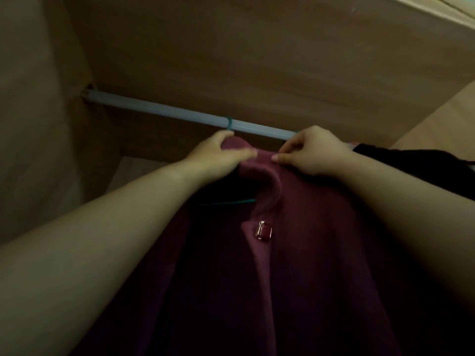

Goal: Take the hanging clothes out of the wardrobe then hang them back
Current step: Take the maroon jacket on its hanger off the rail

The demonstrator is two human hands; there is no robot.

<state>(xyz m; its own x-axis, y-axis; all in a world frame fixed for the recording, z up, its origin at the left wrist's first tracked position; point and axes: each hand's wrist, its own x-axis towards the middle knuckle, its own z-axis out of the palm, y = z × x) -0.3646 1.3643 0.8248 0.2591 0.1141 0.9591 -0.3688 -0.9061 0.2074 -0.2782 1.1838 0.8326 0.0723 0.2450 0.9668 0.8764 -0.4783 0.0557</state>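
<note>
Your left hand [218, 156] curls round the collar of the maroon coat [295, 227], and your right hand [313, 152] pinches the collar's other side. The coat hangs on a teal hanger [228, 123] whose hook sits over the white rail [159, 109]. I judge you are either settling the collar after hanging it or about to lift it off; which one cannot be told. To take it out, raise the hook clear of the rail, then draw it toward you. The wardrobe's top panel [257, 47] sits close above the rail, so lift only a little. The rail is bare to the left; a dark garment [411, 165] crowds the right.
</note>
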